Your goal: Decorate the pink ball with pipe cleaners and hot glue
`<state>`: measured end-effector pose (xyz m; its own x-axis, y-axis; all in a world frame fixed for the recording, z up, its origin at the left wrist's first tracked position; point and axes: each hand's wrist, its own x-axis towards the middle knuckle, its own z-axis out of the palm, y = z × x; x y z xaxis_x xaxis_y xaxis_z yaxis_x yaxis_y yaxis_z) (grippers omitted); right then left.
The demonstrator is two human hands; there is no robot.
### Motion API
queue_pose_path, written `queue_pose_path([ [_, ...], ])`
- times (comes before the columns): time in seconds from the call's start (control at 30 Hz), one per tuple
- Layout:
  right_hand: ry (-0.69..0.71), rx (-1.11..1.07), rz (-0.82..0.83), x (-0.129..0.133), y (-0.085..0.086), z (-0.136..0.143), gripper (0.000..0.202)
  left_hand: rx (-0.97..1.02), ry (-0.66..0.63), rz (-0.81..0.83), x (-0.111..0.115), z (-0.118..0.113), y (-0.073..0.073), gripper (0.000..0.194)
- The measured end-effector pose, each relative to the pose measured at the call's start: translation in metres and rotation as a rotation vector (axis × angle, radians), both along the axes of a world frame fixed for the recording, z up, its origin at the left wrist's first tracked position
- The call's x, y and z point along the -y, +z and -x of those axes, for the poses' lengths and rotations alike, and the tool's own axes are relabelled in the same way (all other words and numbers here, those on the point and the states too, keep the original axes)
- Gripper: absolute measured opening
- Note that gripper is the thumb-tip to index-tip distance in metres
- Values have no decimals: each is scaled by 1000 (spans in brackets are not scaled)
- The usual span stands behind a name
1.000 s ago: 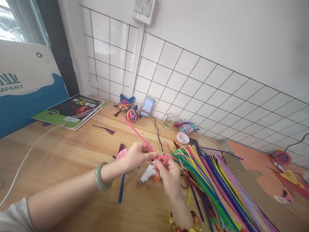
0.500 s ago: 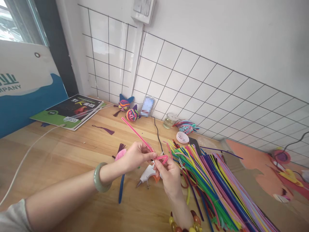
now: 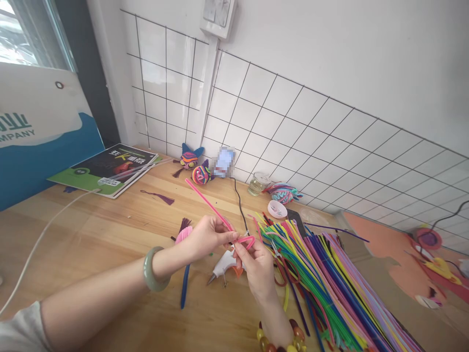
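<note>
A bright pink pipe cleaner (image 3: 208, 203) is pinched in both hands, its long straight end pointing up and left. My left hand (image 3: 214, 235), with a green bangle at the wrist, grips it near the middle. Close beside it, my right hand (image 3: 254, 261) holds the part bent into a narrow loop. Under the hands lies a white glue gun (image 3: 223, 264), partly hidden. A pink fuzzy piece (image 3: 183, 234) with a dark tassel shows behind my left wrist, and a blue pipe cleaner (image 3: 185, 288) lies below it.
Bundles of coloured pipe cleaners (image 3: 322, 278) and red-handled scissors (image 3: 281, 273) lie at the right. Along the wall stand yarn figures (image 3: 190, 159), a phone (image 3: 223, 161), a glass jar (image 3: 258, 183) and a pink dish (image 3: 277, 209). A booklet (image 3: 110, 168) rests at the left.
</note>
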<state>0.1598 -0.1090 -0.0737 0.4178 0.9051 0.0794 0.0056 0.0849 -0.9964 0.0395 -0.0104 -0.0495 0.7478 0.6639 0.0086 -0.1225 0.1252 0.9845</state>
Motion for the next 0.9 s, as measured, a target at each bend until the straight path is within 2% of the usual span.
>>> queue_pose_path([
  [0.33, 4, -14, 7, -1, -3, 0, 28, -29, -3, 1, 0, 2, 6, 20],
  [0.57, 13, -23, 7, -1, -4, -1, 29, -29, -3, 32, -3, 1, 1, 25],
  [0.9, 20, -30, 3, -1, -4, -1, 27, -20, 0, 100, -2, 1, 2, 32],
])
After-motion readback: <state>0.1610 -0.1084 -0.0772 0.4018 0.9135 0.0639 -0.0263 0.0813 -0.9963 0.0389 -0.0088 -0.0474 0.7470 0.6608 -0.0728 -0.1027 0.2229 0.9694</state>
